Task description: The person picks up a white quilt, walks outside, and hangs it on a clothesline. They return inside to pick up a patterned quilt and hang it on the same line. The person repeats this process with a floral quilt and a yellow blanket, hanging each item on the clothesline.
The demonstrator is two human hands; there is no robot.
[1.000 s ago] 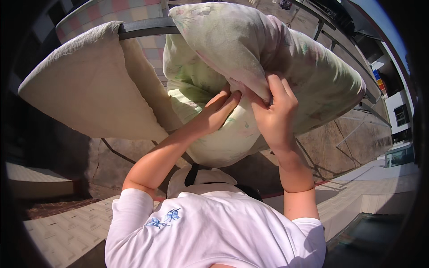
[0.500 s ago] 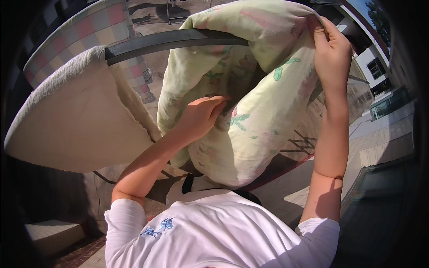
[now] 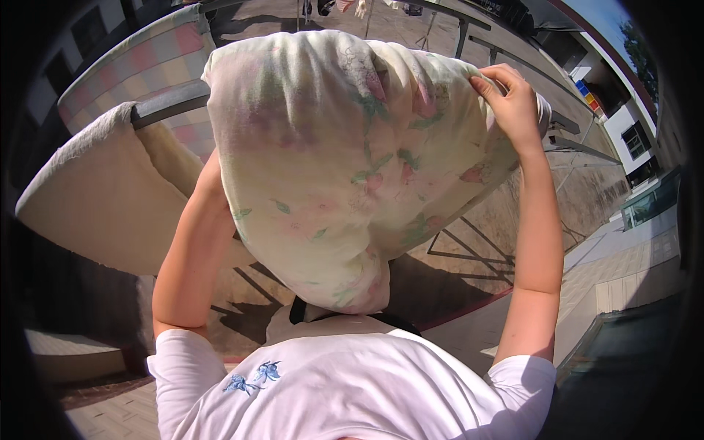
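A pale yellow quilt (image 3: 315, 169) with faded pink flowers and green leaves hangs draped over a grey metal rail (image 3: 172, 104). Its lower end comes down close to my waist. At the quilt's upper right edge my right hand (image 3: 511, 103) is closed, thumb and fingers pinching the cloth. My left forearm (image 3: 194, 253) reaches up behind the quilt's left side, and the cloth hides that hand and its fingers. Left of the quilt, a cream-coloured pad (image 3: 95, 191) is folded over the same rail.
Behind the pad hangs a pastel checked blanket (image 3: 147, 66). Thin metal legs (image 3: 473, 249) of the rack stand on the ground to the right. Further racks hold small hung items at the far side. A white building (image 3: 634, 139) rises at the far right.
The quilt, bunched and folded open before, now lies spread across the rail. My left hand has gone from the front of its fold to behind its left side. My right hand has lowered slightly.
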